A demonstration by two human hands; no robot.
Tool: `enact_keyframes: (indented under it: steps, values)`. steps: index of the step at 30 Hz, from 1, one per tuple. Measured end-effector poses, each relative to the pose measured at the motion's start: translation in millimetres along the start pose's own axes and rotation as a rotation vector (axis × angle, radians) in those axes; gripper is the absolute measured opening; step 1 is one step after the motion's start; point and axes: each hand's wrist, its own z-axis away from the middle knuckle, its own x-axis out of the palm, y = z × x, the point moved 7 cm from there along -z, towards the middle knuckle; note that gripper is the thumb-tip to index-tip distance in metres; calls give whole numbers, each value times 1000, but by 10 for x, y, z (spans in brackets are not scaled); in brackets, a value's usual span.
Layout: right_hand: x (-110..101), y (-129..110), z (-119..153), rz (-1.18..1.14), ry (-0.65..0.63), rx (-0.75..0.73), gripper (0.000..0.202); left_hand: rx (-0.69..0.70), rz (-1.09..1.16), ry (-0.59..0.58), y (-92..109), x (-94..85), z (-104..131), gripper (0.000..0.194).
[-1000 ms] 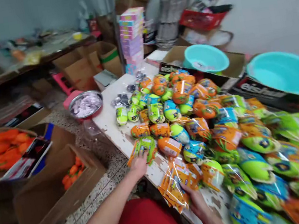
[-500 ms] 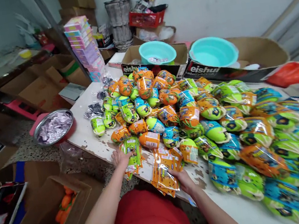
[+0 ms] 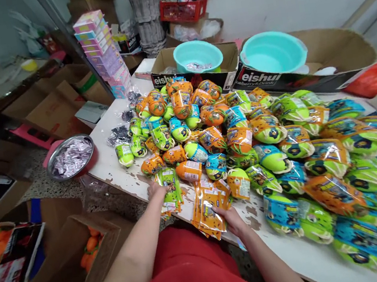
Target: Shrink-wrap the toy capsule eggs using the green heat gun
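Flat, shiny orange plastic packets point(image 3: 206, 207) lie fanned at the near edge of the chipped white table point(image 3: 103, 145), beside flat, shiny green plastic packets point(image 3: 171, 185). The half-curled right hand point(image 3: 232, 220) lays its thumb over the orange ones; the half-curled left hand point(image 3: 155, 193) touches the green; I cannot tell whether either grips. Beyond sit plastic-wrapped, egg-shaped toys point(image 3: 240, 141), then round turquoise basins point(image 3: 274, 55).

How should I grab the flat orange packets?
Probably pinch the orange packets by their right edge, top and bottom together, coming from the right, where the right hand is. They're thin and spread in an overlapping fan, so some could slip.
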Motion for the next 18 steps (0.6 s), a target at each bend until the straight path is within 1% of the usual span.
enact_keyframes:
  steps: [2, 3, 6, 8, 11, 13, 14, 16, 18]
  values:
    - [-1, -2, 3, 14, 10, 3, 46, -46, -6, -13, -40, -3, 0, 37]
    - [-3, 1, 3, 18, 16, 6, 46, -47, -10, -18, -35, -5, 8, 36]
    - [-19, 12, -6, 14, 37, 15, 46, 3, -25, -20, 45, -10, 97, 33]
    - [-30, 25, -17, 11, 43, 23, 45, 93, -34, -10, 139, -1, 233, 32]
    - [-38, 58, -35, 27, 42, 55, 43, 292, -34, 13, 265, 33, 530, 27]
    - [-44, 80, -46, 31, 49, 79, 42, 399, -27, 23, 293, 60, 700, 23]
    - [-45, 84, -51, 27, 55, 85, 42, 428, -24, 23, 291, 69, 747, 21]
    - [-43, 82, -54, 19, 67, 87, 43, 434, -19, 21, 272, 70, 737, 21]
    - [-31, 71, -49, 22, 69, 85, 44, 366, -15, 20, 248, 47, 599, 25]
